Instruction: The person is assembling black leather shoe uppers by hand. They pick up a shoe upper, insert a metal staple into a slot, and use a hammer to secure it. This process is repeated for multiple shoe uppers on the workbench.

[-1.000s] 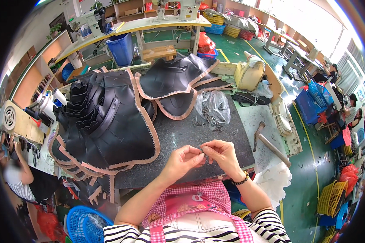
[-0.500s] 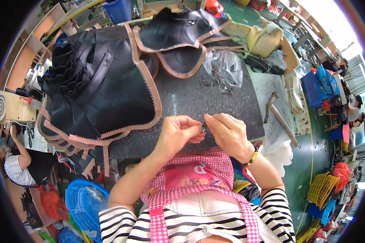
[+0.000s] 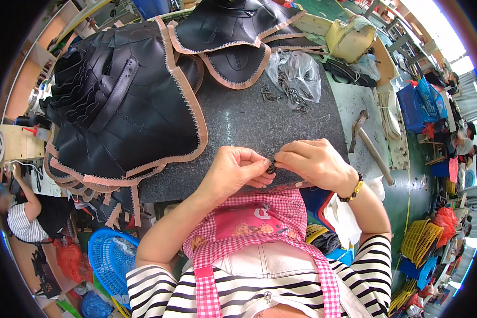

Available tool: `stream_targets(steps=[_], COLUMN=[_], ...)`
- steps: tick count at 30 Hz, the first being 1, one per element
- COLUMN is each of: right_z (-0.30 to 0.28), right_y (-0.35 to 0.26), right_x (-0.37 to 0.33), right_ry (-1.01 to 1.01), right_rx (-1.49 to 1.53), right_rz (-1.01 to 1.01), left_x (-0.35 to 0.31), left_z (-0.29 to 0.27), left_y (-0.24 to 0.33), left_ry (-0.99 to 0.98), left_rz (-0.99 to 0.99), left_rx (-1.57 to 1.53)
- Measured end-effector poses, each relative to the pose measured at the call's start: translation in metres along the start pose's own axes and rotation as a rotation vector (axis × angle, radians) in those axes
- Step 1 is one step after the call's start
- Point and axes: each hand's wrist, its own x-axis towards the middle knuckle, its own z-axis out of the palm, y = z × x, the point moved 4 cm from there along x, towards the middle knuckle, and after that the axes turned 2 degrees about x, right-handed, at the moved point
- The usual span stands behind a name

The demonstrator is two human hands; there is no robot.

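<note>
Over the near edge of the dark stone slab point(image 3: 233, 124), my two hands meet in front of the pink checked apron point(image 3: 238, 220). A small dark metal piece point(image 3: 271, 169), like a buckle, sits between the fingertips; its exact form is too small to make out. My left hand point(image 3: 237, 170) pinches it from the left, thumb against forefinger. From the other side, my right hand point(image 3: 314, 163) has its fingers closed at the piece's upper edge. A beaded bracelet point(image 3: 354, 192) circles my right wrist.
Stacked black leather pieces point(image 3: 153, 122) with tan zigzag borders cover the slab's left; more leather point(image 3: 222, 29) lies at the back. A clear plastic bag point(image 3: 305, 74) holds dark metal parts. A hammer point(image 3: 368, 146) lies right. Beyond the left side, another person's arm point(image 3: 31, 199) shows.
My hands have shifted slightly to the right with the small metal piece. My right hand is turned lower over it, and its elbow has swung outward.
</note>
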Motion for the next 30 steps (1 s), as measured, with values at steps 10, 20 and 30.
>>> stream_targets(steps=[10, 20, 30], right_z=[-0.005, 0.003, 0.015], right_y=[-0.018, -0.015, -0.02], right_x=[0.012, -0.003, -0.017], right_ry=[-0.321, 0.137, 0.299], right_rx=[-0.269, 0.01, 0.06], right_rz=[-0.324, 0.112, 0.116], left_x=[0.007, 0.004, -0.002], left_z=[-0.005, -0.007, -0.004], left_y=[0.005, -0.001, -0.015], left_ry=[-0.206, -0.133, -0.102], left_rz=[-0.132, -0.067, -0.074], left_rx=[0.05, -0.046, -0.086])
